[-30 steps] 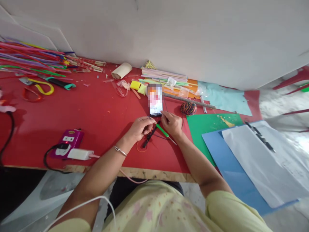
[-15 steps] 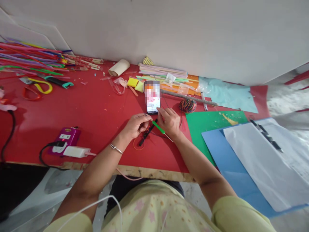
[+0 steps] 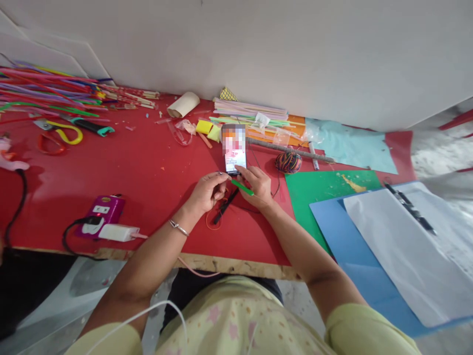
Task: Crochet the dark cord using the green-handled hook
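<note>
Left hand (image 3: pixel 207 192): centre of the frame, fingers curled, thumb and forefinger drawn together at the upper-left end of a green-handled tool (image 3: pixel 243 187); a silver bracelet (image 3: pixel 179 227) circles the wrist.
Right hand (image 3: pixel 257 183): just right of centre, fingers bent, forefinger reaching to the lower part of the phone (image 3: pixel 235 159).
Green-handled tool: mid-frame, slanting down from the left fingertips across the front of the right hand; the fingers overlap so closely that I cannot tell which hand grips it, or whether both do.
Phone: centre of the frame, above the hands, screen lit, its upper part blurred out.
Black stick (image 3: pixel 226 206): below the tool, slanting on the red tabletop (image 3: pixel 148 167), with a loop of orange thread (image 3: pixel 212 228) beside its lower end.
Yarn ball (image 3: pixel 288 162): right of the phone, multicoloured, just below a long grey rod (image 3: pixel 284 146).
Straws (image 3: pixel 251 108): upper centre, in a pale row behind the phone.
Yellow block (image 3: pixel 204 126): left of the phone's top, near a cardboard tube (image 3: pixel 187 104).
Scissors (image 3: pixel 68 132): left side, one handle yellow and one orange, below a heap of coloured stems (image 3: pixel 44 91).
Purple socket box (image 3: pixel 111 207): lower left, with a black plug and a white adapter (image 3: pixel 117 232).
Blue folder (image 3: pixel 328 231): lower right, overlapping a green sheet (image 3: pixel 306 190) and bearing white paper (image 3: pixel 391 246).
</note>
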A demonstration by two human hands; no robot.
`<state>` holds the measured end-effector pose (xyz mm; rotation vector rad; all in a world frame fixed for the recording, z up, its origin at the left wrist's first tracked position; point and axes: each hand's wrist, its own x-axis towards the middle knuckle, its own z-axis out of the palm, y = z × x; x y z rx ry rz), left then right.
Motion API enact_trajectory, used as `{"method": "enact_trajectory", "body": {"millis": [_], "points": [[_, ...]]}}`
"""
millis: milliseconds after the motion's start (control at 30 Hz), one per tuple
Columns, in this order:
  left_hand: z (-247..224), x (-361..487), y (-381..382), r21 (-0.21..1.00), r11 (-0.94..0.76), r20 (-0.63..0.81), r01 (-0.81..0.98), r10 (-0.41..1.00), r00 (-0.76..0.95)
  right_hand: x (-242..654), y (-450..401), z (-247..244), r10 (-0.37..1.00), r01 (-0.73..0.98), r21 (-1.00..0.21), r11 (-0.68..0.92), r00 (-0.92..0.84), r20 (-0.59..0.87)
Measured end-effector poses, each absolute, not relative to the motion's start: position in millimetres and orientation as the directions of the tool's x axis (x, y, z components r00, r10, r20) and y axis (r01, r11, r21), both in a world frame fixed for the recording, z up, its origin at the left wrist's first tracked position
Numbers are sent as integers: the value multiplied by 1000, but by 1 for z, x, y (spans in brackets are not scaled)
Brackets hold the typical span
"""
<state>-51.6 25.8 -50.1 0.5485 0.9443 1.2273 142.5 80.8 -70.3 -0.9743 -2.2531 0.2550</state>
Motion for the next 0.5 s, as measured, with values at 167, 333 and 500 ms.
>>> {"method": "enact_trajectory", "body": {"millis": [167, 333, 500], "points": [[-48, -51, 25, 802, 281, -302, -527, 952, 48, 139, 90, -73, 730, 693, -320, 646, -438, 525], [-48, -52, 25, 803, 278, -285, -527, 956, 71, 139, 98, -75, 729, 741, -269, 615, -403, 553], [-49, -52, 25, 803, 275, -272, -529, 959, 85, 136, 98, -74, 732, 765, -241, 598, -399, 552]]}}
